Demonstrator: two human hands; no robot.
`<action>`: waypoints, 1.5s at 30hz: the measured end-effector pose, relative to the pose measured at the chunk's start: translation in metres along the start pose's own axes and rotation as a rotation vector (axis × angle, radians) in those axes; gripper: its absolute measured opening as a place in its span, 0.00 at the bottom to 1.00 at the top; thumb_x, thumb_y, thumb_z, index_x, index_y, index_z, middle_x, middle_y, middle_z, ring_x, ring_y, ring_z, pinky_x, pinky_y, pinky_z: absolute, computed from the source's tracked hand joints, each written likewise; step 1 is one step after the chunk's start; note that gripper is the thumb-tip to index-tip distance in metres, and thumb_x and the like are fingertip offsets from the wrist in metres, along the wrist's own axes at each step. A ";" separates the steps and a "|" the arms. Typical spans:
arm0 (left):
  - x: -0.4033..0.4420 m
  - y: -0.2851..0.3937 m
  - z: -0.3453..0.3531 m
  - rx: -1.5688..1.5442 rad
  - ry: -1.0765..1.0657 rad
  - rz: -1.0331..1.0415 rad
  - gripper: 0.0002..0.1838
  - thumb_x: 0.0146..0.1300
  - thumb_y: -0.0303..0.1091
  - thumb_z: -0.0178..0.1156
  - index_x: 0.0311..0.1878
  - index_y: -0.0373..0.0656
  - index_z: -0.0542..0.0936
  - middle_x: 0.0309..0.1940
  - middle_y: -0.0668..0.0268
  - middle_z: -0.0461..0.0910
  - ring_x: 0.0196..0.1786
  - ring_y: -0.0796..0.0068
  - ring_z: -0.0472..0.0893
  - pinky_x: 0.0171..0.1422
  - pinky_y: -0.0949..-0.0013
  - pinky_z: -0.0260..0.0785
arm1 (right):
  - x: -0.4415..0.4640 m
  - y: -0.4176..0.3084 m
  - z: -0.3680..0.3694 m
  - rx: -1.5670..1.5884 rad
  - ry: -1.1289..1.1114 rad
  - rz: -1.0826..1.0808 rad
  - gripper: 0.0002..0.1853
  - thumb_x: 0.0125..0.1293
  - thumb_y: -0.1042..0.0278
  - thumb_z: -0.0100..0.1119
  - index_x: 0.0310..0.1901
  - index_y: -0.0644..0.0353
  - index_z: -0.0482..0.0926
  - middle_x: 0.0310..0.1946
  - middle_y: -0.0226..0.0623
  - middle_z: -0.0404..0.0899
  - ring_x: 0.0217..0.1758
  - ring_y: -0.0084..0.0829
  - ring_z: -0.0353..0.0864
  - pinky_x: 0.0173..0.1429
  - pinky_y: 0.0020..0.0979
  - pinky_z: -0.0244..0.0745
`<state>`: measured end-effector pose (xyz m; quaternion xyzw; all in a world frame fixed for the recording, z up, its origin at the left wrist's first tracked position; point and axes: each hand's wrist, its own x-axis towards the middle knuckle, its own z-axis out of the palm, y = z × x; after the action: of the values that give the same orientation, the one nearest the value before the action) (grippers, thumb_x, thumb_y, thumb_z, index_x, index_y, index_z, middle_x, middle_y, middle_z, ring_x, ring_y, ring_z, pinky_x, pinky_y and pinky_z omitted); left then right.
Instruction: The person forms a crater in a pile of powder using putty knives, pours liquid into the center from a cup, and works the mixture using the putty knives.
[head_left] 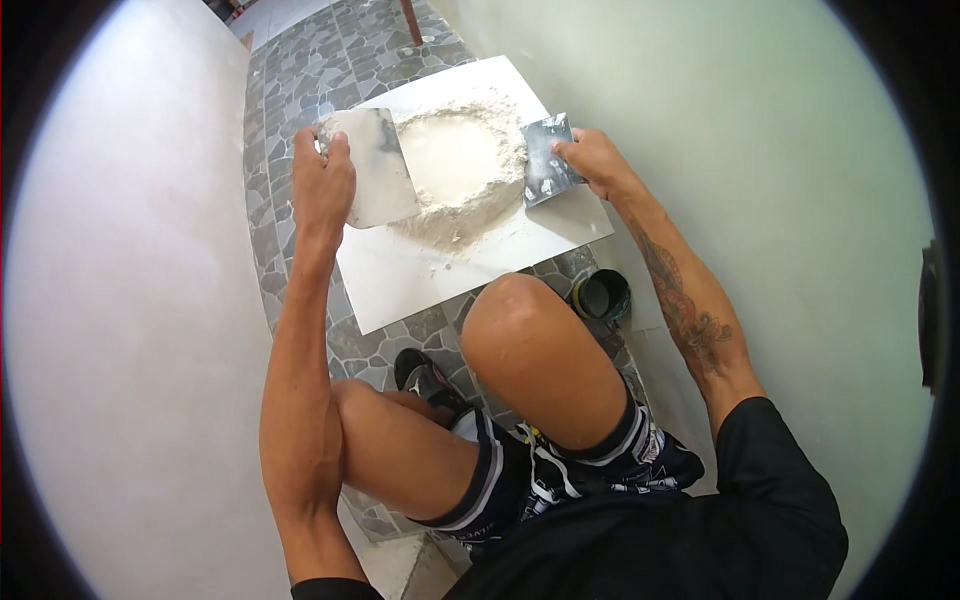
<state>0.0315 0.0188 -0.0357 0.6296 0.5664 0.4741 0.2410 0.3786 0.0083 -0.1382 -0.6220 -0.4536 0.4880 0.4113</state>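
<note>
Bearing powder: board over tiles

powder is heaped on the board. a plate is held at nine o'clock, a scraper at three.

Black short-sleeved shirt, black shorts with pale bands, white drawstring, dark shoe, tattooed right forearm

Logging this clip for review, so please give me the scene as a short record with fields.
Left hand: grips a broad pale plate
Right hand: grips a smaller grey blade, smeared white
Board: white, flat
Powder: pale, ringed on the board around a smooth middle
Container: dark, round, beside the board
Floor: grey, stone-patterned
</note>
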 end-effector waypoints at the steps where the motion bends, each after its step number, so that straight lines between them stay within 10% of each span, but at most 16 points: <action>1: -0.001 0.001 0.000 0.005 -0.011 -0.015 0.21 0.73 0.38 0.52 0.61 0.32 0.71 0.51 0.46 0.80 0.50 0.58 0.81 0.57 0.59 0.71 | -0.003 -0.006 0.002 -0.009 -0.003 -0.029 0.14 0.72 0.72 0.54 0.51 0.75 0.77 0.39 0.41 0.82 0.37 0.27 0.82 0.42 0.30 0.81; 17: -0.008 0.013 -0.006 -0.009 -0.053 -0.063 0.23 0.73 0.38 0.53 0.62 0.31 0.69 0.45 0.47 0.82 0.45 0.59 0.83 0.53 0.59 0.74 | -0.031 -0.051 0.036 -0.383 0.060 -0.255 0.16 0.55 0.68 0.54 0.32 0.79 0.79 0.22 0.47 0.78 0.25 0.32 0.77 0.29 0.38 0.72; 24: -0.008 0.010 -0.008 -0.019 -0.061 -0.065 0.22 0.72 0.37 0.53 0.61 0.29 0.69 0.46 0.45 0.81 0.46 0.58 0.83 0.54 0.59 0.74 | -0.077 -0.100 0.070 -0.617 0.020 -0.184 0.19 0.60 0.66 0.53 0.44 0.76 0.79 0.31 0.49 0.82 0.34 0.40 0.80 0.42 0.40 0.75; 36: -0.011 0.010 -0.022 -0.068 -0.085 -0.194 0.29 0.68 0.36 0.55 0.64 0.24 0.65 0.48 0.46 0.79 0.46 0.62 0.82 0.50 0.63 0.76 | -0.016 -0.048 -0.012 0.045 -0.225 -0.212 0.16 0.62 0.74 0.50 0.49 0.74 0.77 0.38 0.37 0.80 0.33 0.24 0.79 0.38 0.30 0.78; 45: -0.012 0.011 -0.031 -0.054 -0.096 -0.277 0.31 0.71 0.40 0.55 0.68 0.27 0.63 0.54 0.47 0.78 0.51 0.65 0.81 0.55 0.64 0.74 | 0.027 -0.019 -0.049 -0.324 -0.090 -0.101 0.14 0.61 0.74 0.51 0.43 0.78 0.77 0.31 0.33 0.77 0.29 0.19 0.73 0.29 0.28 0.67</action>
<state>0.0107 -0.0024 -0.0172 0.5608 0.6226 0.4206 0.3479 0.4267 0.0355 -0.1174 -0.6342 -0.5751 0.4143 0.3090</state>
